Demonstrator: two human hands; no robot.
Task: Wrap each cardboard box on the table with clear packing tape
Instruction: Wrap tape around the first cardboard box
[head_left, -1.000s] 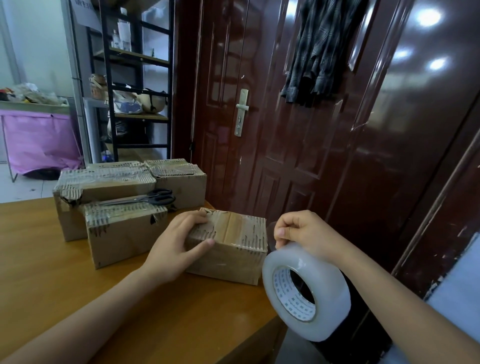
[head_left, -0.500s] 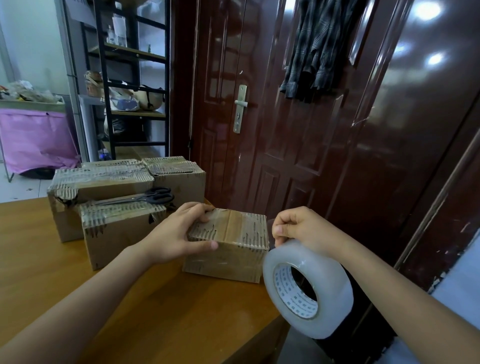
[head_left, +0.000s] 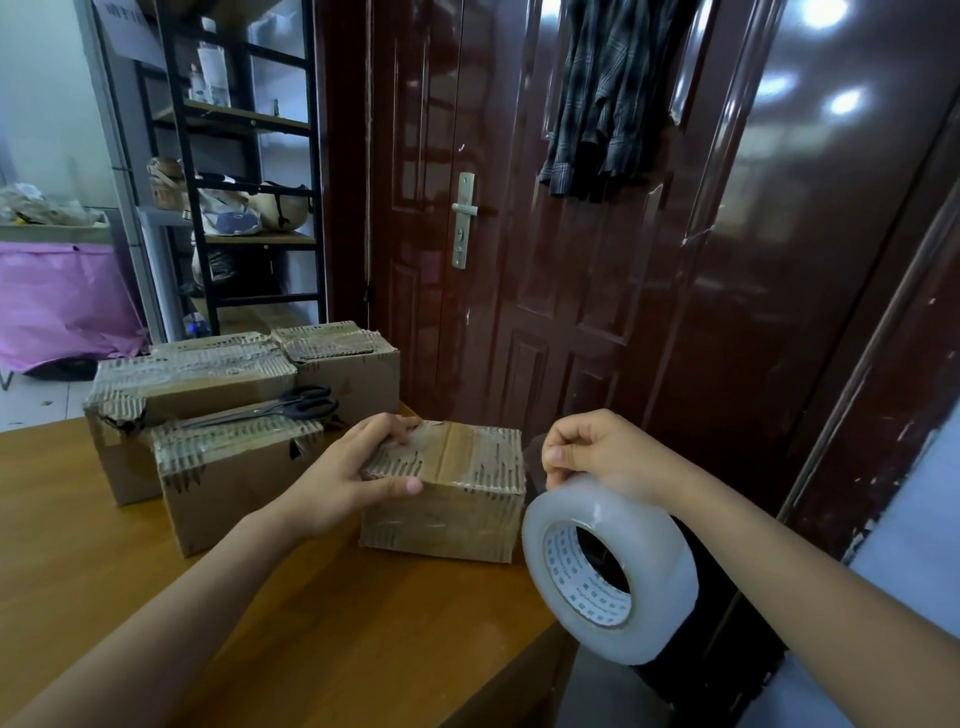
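Your left hand (head_left: 343, 480) holds the small box (head_left: 447, 493) near the right-hand end of the table (head_left: 363, 639), fingers curled over its far top edge and thumb pressed along the near top edge, while your right hand (head_left: 597, 449) pinches the top of the tape roll (head_left: 610, 566), which hangs just past the table's corner, beside the box but apart from it. The likeliest trouble, as I judge it, is the free end: your fingertips are bunched where it would lie, and whether a strip is already peeled cannot be told from here, so clear film could cling back onto the roll or fold on itself before it reaches the cardboard. The box sits close to the table end, so a hard pull toward the roll could drag it off unless your left hand bears down. The roll itself hangs over open floor and would fall if your pinch slips. Its worn, ridged top may also give the tape poor hold. As for containers, all the boxes are closed, so their contents are hidden; three more boxes (head_left: 187, 379) stand together behind your left wrist, and scissors (head_left: 296, 405) lie on top of the nearest of them.
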